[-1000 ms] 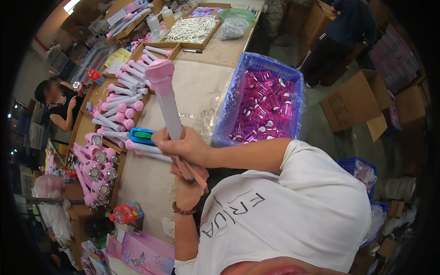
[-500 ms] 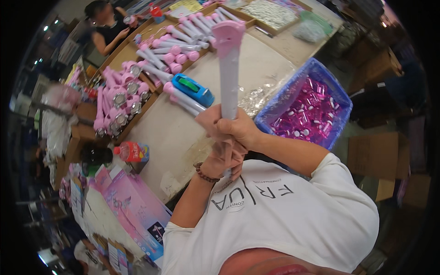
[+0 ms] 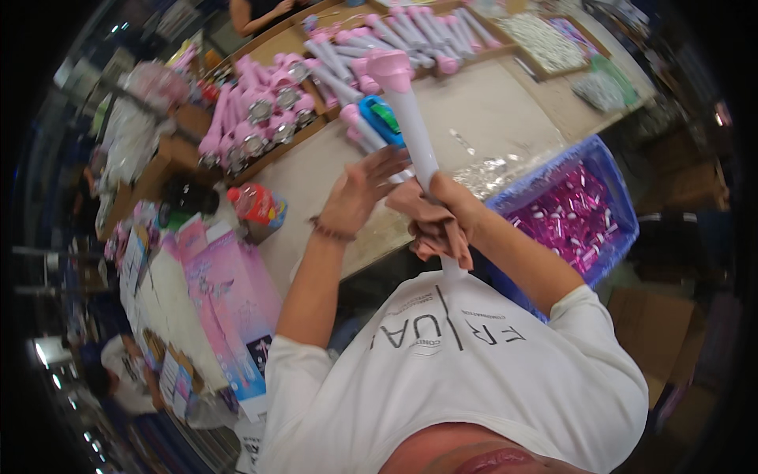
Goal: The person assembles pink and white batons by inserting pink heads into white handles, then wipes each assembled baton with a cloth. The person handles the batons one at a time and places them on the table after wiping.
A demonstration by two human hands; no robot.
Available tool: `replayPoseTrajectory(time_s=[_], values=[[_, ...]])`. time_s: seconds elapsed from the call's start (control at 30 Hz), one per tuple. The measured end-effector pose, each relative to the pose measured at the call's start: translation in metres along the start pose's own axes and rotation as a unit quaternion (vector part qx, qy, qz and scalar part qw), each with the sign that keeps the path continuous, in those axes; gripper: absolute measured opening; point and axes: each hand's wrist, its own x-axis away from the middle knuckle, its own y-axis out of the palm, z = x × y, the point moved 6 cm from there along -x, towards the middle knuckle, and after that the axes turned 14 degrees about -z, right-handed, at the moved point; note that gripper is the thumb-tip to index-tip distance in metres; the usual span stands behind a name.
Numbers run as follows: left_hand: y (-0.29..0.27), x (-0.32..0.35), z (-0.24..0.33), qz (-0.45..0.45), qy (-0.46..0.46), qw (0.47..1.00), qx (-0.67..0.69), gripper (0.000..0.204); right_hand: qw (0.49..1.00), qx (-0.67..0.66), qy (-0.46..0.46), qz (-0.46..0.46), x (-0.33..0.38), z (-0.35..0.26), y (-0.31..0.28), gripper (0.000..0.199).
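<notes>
A long white tube with a pink head (image 3: pixel 390 73) stands nearly upright in front of my chest, its top tilted slightly left. My right hand (image 3: pixel 459 204) is closed round the tube's lower part, together with a crumpled brownish-pink cloth (image 3: pixel 430 217) wrapped about it. To the left, my left hand (image 3: pixel 362 189) is off the tube, fingers stretched out and somewhat blurred, with nothing in it. Just behind the tube lie a blue and green oval object (image 3: pixel 382 118) and more pink-ended white tubes (image 3: pixel 363 130) on the table.
A blue bin (image 3: pixel 626 207) of magenta translucent pieces stands at the right. Trays along the far side carry pink-ended tubes (image 3: pixel 410 31) and pink parts with silver discs (image 3: pixel 254 113). A red-labelled bottle (image 3: pixel 257 205) and pink printed boxes (image 3: pixel 225 288) are left. Another person (image 3: pixel 257 14) works beyond.
My left hand has let go of the tube and cloth and moved left, opening. The right hand keeps its hold. The view has shifted, so the table appears farther right.
</notes>
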Motion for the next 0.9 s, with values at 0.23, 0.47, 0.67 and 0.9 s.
replayPoseTrajectory(time_s=[0.23, 0.47, 0.67, 0.9], values=[[0.033, -0.022, 0.002, -0.116, 0.051, 0.988, 0.090, 0.069, 0.990, 0.039, 0.072, -0.114, -0.017, 0.049, 0.019, 0.063], [-0.006, 0.032, 0.023, 0.275, 0.054, 0.960, 0.021, 0.038, 0.960, 0.257, 0.104, -0.026, 0.006, 0.034, 0.017, 0.027], [-0.006, 0.044, 0.031, 0.226, 0.127, 0.964, 0.066, 0.060, 0.916, 0.400, -0.039, -0.002, 0.005, 0.027, 0.012, 0.048], [0.019, 0.035, 0.016, -0.073, 0.128, 0.966, 0.214, 0.088, 0.991, 0.084, 0.096, -0.046, 0.002, 0.068, 0.000, 0.073]])
